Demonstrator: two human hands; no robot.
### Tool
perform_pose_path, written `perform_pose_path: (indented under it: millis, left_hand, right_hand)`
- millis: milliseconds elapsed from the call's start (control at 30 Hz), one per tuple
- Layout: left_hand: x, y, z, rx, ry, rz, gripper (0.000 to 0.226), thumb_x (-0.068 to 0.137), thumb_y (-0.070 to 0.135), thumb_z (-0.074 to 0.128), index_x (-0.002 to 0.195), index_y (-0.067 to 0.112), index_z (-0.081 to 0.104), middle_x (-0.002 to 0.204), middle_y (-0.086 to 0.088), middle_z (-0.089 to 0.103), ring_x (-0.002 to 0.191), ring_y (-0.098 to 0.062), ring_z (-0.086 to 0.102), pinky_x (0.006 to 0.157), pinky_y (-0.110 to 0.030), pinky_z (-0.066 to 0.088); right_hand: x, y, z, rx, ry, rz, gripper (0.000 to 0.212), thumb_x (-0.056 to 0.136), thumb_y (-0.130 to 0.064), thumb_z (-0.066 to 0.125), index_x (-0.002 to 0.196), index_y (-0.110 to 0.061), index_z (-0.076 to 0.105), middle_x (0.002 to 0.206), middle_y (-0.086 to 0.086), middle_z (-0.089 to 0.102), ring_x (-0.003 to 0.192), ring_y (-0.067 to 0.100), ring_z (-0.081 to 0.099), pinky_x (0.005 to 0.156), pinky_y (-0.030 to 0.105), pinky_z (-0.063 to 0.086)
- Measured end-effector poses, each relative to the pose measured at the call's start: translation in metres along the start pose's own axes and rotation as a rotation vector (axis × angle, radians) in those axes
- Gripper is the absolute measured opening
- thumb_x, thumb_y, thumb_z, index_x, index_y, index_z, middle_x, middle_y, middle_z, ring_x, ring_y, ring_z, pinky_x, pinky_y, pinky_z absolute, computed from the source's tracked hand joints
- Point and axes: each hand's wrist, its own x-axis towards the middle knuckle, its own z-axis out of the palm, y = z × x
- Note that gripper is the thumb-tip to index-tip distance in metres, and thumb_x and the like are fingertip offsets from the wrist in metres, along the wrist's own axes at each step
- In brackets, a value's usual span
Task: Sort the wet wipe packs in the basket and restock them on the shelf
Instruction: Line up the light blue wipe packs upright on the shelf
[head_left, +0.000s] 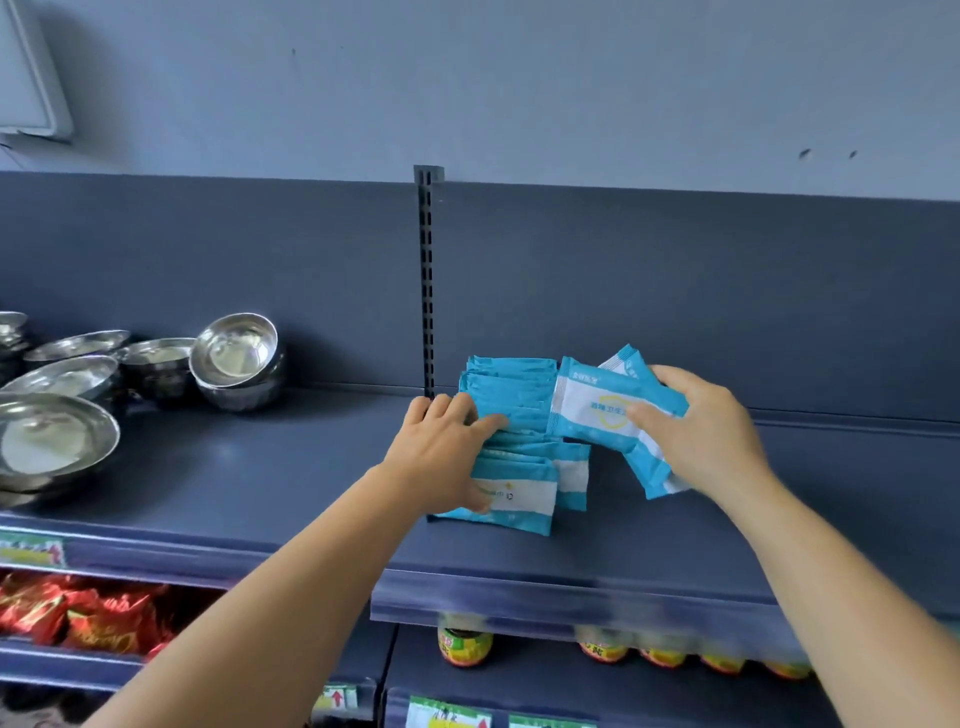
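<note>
Two bare hands are busy at the upper shelf (260, 467), and each has its own job. Her or his left hand (447, 452) lies flat and spread against the near and left side of the row of packs (511, 441), fingers pressing on the blue-and-white wrappers rather than closed round any one of them; I take that as bracing, so the leaning row does not slide or topple while more goes in. The right hand (701, 431) has its grip closed on a small bunch of wet wipe packs (602, 415), thumb on the printed face, fingers behind, held tilted just to the right of the row and touching its far end, which looks like the way to slot them in alongside. I count three in that bunch, though the edges overlap and there may be more. The row itself stands as overlapping packs leaning one on another, front faces toward the aisle, roughly eight to ten; the edges blur and I cannot fix it closer. No basket is to be seen from where I stand. Further left on the same shelf sit steel bowls (236, 353), about seven including stacked ones. Below are red snack bags (104, 618) and at least five jars (465, 647) with yellow labels.
</note>
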Motion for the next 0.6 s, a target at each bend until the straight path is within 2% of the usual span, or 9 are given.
perform_pose_path:
  millis: [67, 167, 267, 367, 433, 500, 600]
  left_hand:
    - [-0.003, -0.002, 0.008, -0.05, 0.081, -0.015, 0.09, 0.07, 0.062, 0.068, 0.144, 0.035, 0.025, 0.134, 0.003, 0.034, 0.124, -0.021, 0.032, 0.109, -0.035, 0.017]
    - [-0.013, -0.005, 0.021, -0.162, 0.128, -0.111, 0.098, 0.066, 0.065, 0.071, 0.144, 0.033, 0.022, 0.145, -0.001, 0.022, 0.135, -0.023, 0.02, 0.114, -0.039, 0.013]
    - [-0.024, -0.007, 0.029, -0.465, 0.132, -0.267, 0.107, 0.063, 0.055, 0.08, 0.145, 0.028, 0.016, 0.141, -0.001, 0.022, 0.131, -0.023, 0.028, 0.108, -0.038, 0.03]
    - [-0.032, -0.006, 0.031, -0.793, 0.103, -0.357, 0.104, 0.067, 0.037, 0.085, 0.144, 0.025, 0.015, 0.132, 0.001, 0.026, 0.114, -0.018, 0.043, 0.093, -0.032, 0.042]
    - [-0.035, -0.005, 0.032, -0.901, 0.048, -0.364, 0.094, 0.076, 0.027, 0.08, 0.143, 0.023, 0.014, 0.13, 0.002, 0.03, 0.104, -0.014, 0.045, 0.088, -0.027, 0.041]
    - [-0.037, -0.004, 0.033, -0.972, 0.011, -0.344, 0.079, 0.086, 0.016, 0.068, 0.142, 0.021, 0.013, 0.131, 0.004, 0.036, 0.102, -0.01, 0.046, 0.085, -0.022, 0.039]
    - [-0.041, -0.008, 0.032, -1.146, -0.067, -0.337, 0.064, 0.098, 0.006, 0.041, 0.147, 0.021, 0.003, 0.139, 0.001, 0.038, 0.108, -0.012, 0.049, 0.084, -0.022, 0.042]
  right_hand:
    - [-0.003, -0.005, -0.004, 0.011, 0.104, -0.026, 0.03, 0.088, -0.02, 0.062, 0.116, -0.031, 0.062, 0.092, -0.013, 0.065, 0.077, 0.011, 0.059, 0.058, 0.024, 0.043]
    - [-0.013, -0.021, -0.014, 0.122, 0.17, -0.132, 0.028, 0.087, -0.019, 0.062, 0.107, -0.039, 0.063, 0.081, -0.026, 0.064, 0.072, -0.003, 0.061, 0.058, 0.018, 0.045]
    - [-0.023, -0.038, -0.017, 0.186, -0.008, -0.255, 0.032, 0.085, -0.016, 0.067, 0.093, -0.047, 0.062, 0.082, -0.031, 0.066, 0.071, -0.008, 0.062, 0.062, 0.014, 0.05]
    - [-0.029, -0.038, 0.003, 0.066, -0.262, -0.25, 0.035, 0.083, -0.015, 0.07, 0.104, -0.042, 0.063, 0.089, -0.032, 0.067, 0.079, -0.01, 0.063, 0.067, 0.003, 0.045]
    - [-0.032, -0.026, 0.025, -0.055, -0.363, -0.208, 0.04, 0.083, -0.019, 0.071, 0.12, -0.033, 0.063, 0.105, -0.028, 0.065, 0.091, -0.003, 0.063, 0.073, 0.003, 0.043]
    - [-0.036, -0.014, 0.046, -0.122, -0.4, -0.195, 0.046, 0.084, -0.022, 0.071, 0.127, -0.03, 0.06, 0.118, -0.024, 0.058, 0.1, -0.004, 0.058, 0.079, 0.006, 0.039]
    - [-0.037, -0.005, 0.064, -0.129, -0.353, -0.208, 0.044, 0.085, -0.023, 0.069, 0.127, -0.031, 0.059, 0.114, -0.026, 0.052, 0.103, -0.002, 0.053, 0.08, 0.006, 0.036]
